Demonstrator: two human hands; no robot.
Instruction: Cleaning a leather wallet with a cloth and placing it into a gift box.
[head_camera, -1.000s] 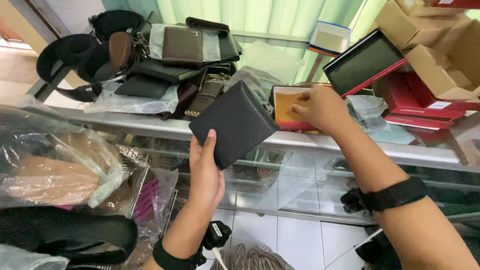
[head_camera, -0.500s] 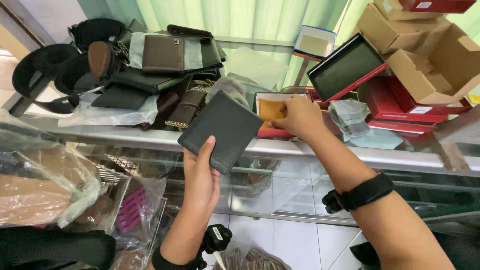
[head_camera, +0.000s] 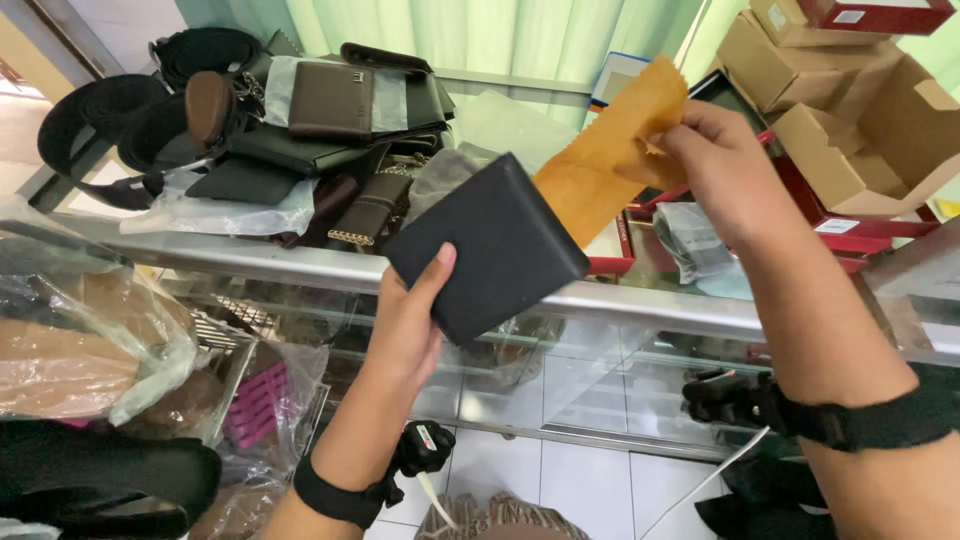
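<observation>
Black wallet (head_camera: 487, 247) gripped in left hand (head_camera: 408, 320), right hand (head_camera: 722, 172) pinching orange cloth (head_camera: 608, 145)

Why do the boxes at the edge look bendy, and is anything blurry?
Head view: the wide lens curves the brown cardboard boxes near the corner; even daylight through the pale green curtain, no harsh shadows; the flat black leather wallet in the left hand is sharp; the orange cloth looks slightly soft.
</observation>
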